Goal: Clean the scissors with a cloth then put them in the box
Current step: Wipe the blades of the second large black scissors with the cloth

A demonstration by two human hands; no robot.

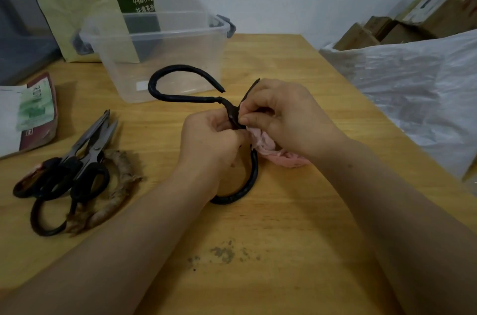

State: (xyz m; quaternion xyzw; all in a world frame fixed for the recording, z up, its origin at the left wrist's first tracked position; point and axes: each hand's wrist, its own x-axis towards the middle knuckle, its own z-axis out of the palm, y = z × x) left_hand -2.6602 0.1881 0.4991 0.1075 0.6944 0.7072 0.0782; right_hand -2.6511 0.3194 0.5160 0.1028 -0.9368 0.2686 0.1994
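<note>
A pair of old black iron scissors (165, 77) with big loop handles is held over the middle of the wooden table (284, 237). My left hand (209, 139) grips it near the pivot. My right hand (281, 113) pinches a pink cloth (273, 152) against the blade; the blade tip pokes out above my right fingers. One handle loop curves toward the clear plastic box (160, 41), which stands open just beyond. The other loop lies under my left wrist.
Several more scissors (77, 167) lie piled at the left, some with black handles. A packet (33, 113) lies at the far left, a paper bag (77, 5) behind the box. A white plastic sack (413, 87) and cardboard boxes fill the right side. Dirt specks (224, 252) mark the table's front.
</note>
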